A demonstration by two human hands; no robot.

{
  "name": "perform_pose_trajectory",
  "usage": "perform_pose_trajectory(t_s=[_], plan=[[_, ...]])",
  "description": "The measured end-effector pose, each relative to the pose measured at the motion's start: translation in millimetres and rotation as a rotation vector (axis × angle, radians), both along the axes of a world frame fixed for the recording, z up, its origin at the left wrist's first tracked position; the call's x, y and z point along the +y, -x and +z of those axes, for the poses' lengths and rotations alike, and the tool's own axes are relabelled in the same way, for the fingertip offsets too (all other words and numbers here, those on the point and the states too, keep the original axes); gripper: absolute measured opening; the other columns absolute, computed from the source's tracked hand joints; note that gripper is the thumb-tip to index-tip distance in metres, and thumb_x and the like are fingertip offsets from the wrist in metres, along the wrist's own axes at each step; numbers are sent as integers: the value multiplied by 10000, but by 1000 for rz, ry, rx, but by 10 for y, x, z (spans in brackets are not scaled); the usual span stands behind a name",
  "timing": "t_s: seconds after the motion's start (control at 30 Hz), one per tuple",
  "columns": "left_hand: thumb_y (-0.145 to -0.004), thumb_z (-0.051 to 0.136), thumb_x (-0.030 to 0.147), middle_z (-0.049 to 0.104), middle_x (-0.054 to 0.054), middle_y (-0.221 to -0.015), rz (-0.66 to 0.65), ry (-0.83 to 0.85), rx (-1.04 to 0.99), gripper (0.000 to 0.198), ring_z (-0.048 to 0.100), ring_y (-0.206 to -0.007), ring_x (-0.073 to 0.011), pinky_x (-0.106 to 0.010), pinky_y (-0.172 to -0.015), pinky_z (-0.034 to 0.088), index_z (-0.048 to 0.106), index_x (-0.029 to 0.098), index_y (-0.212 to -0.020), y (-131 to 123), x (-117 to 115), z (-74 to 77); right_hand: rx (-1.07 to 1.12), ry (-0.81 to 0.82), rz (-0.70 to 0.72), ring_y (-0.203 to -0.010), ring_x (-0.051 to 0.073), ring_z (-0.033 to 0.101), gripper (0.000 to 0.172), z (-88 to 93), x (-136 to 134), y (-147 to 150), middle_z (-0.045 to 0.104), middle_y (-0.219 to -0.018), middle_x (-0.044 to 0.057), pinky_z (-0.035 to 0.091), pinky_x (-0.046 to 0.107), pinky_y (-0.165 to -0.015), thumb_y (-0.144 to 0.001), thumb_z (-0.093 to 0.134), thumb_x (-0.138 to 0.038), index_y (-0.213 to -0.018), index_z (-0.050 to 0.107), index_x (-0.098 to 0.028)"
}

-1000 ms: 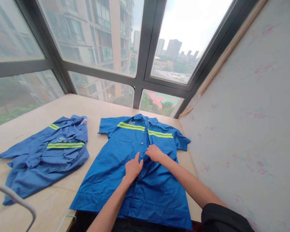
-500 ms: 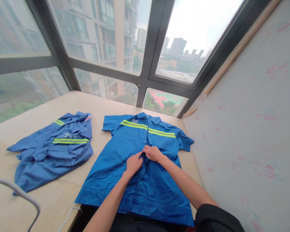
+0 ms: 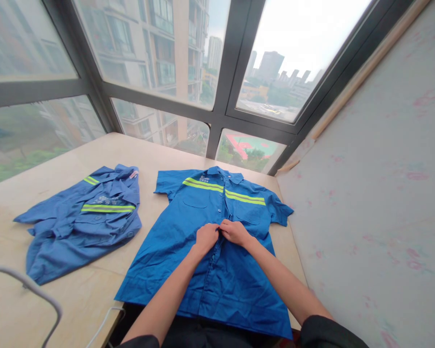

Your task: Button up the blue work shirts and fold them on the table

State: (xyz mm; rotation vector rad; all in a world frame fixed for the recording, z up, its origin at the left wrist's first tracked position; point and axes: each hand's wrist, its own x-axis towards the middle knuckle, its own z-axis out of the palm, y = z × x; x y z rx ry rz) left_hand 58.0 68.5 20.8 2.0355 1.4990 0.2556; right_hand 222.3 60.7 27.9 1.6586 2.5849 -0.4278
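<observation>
A blue short-sleeved work shirt [image 3: 174, 241] lies spread out, front side up, its collar towards the window. Yellow-green and grey reflective stripes cross its chest. My left hand [image 3: 207, 238] pinches the front placket about halfway down. Right beside it, my right hand [image 3: 235, 232] grips the other front edge, fingertips almost touching those of the left. Whatever button sits between the fingers is hidden. Above the hands, buttons show along the placket, and the front gapes slightly there.
A second blue work shirt [image 3: 83, 232], folded and rumpled, lies on the pale tabletop [image 3: 94, 295] at left. A grey curved cable [image 3: 39, 292] and a thin white cord [image 3: 103, 321] are at the lower left. Windows [image 3: 159, 116] stand behind; a flower-patterned wall [image 3: 366, 193] borders the right.
My left hand has shifted slightly up and right, its fingers now closed tighter at the placket beside the right hand. The view has tilted a little; both shirts lie where they were.
</observation>
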Motion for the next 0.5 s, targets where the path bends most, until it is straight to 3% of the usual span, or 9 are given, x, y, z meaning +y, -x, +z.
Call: perform_pose_trajectory(t_s=[0.3, 0.5], plan=[[-880, 556, 224, 703, -85, -1036, 37, 26, -152, 178, 648, -983, -208, -303, -884, 469, 728, 203, -920, 46, 72, -37, 29, -56, -132, -890, 156, 643, 288, -69, -100, -7, 668, -1037, 50, 429, 211, -743, -981, 438, -289, -1074, 710, -271], [-865, 578, 218, 703, -14, -742, 70, 213, -389, 142, 655, -599, -125, -235, -643, 510, 705, 156, -866, 48, 177, -106, 145, -77, -114, -919, 145, 639, 328, -97, -108, -63, 686, -1074, 45, 431, 198, -784, -999, 417, -263, -1139, 711, -306]])
